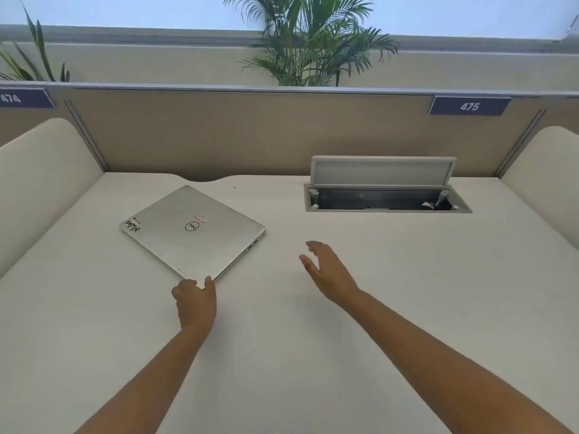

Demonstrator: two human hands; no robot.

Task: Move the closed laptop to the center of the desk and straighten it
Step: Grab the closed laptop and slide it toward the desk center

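The closed silver laptop with stickers on its lid (192,228) lies flat on the plain white table (313,355), turned at a slant so that one corner points back toward the person. It sits in the left half of the table, beyond the left hand (195,303) and reaching away to that hand's left.

The left hand reaches forward on a bare, nearly straight forearm. Its fingers curl over the laptop's nearest corner and the thumb presses against the edge just to the right of it, so the hand is closed in a pinch on that corner.

To the right of the laptop and apart from it, the right hand (329,270) hangs over bare table with its palm turned left toward the laptop, fingers spread loosely and wide, holding nothing. Its forearm runs back to the lower right.

Beyond the right hand and further right, a grey recessed cable box with its flap raised (385,189) is set into the table.
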